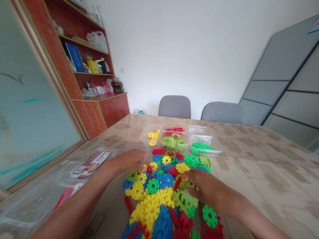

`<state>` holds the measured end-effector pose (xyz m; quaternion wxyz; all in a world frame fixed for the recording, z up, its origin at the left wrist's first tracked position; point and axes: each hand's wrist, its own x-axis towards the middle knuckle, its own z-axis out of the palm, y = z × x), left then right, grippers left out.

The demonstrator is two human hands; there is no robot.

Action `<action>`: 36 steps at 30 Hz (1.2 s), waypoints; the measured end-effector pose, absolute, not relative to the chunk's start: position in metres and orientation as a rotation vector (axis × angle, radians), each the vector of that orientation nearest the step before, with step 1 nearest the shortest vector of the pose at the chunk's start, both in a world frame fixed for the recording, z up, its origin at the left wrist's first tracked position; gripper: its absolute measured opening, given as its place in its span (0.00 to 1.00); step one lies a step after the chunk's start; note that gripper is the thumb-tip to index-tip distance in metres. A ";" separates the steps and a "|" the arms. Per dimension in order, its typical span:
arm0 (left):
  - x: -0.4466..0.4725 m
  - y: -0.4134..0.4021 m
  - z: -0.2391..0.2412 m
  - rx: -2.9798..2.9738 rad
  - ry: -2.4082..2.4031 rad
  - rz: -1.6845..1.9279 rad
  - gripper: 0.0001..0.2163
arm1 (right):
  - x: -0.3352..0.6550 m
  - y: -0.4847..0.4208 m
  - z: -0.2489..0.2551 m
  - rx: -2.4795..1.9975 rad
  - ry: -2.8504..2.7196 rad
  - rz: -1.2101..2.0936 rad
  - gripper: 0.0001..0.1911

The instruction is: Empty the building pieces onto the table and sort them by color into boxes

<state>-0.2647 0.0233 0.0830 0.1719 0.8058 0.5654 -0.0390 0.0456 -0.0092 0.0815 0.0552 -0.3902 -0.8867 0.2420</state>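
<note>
Our left grip (132, 160) and right grip (204, 185): thumb and fingers apart on each.
Between and nearer than both, we list mixed plastic pieces (153, 186), heaped on the worktop (251, 159); lime-green pieces (184, 201) at the right thumb; clear tubs (145, 133) beyond the grips; clear labelled packaging (92, 164) left of the left grip.

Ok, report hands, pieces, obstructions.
Left hand by piece pile, right hand by green pieces; grips unclear. Colours jumbled. Clear tubs beyond, blocking neither hand.
</note>
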 end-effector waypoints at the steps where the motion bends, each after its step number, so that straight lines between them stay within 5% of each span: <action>1: -0.265 0.023 0.083 2.287 1.600 -0.111 0.12 | 0.047 -0.011 0.080 -1.220 -2.711 0.716 0.20; 6: -0.262 0.021 0.086 2.277 1.613 -0.122 0.09 | 0.044 -0.022 0.074 -1.305 -2.765 0.701 0.32; 14: -0.264 0.016 0.097 2.222 1.770 -0.229 0.16 | 0.015 -0.039 0.077 -1.431 -2.805 0.546 0.36; 26: -0.260 0.015 0.093 2.240 1.764 -0.427 0.23 | 0.020 -0.028 0.080 -1.277 -2.796 0.572 0.29; 36: -0.278 -0.017 0.075 2.218 1.737 -0.260 0.28 | 0.023 -0.028 0.066 -1.155 -2.704 0.627 0.22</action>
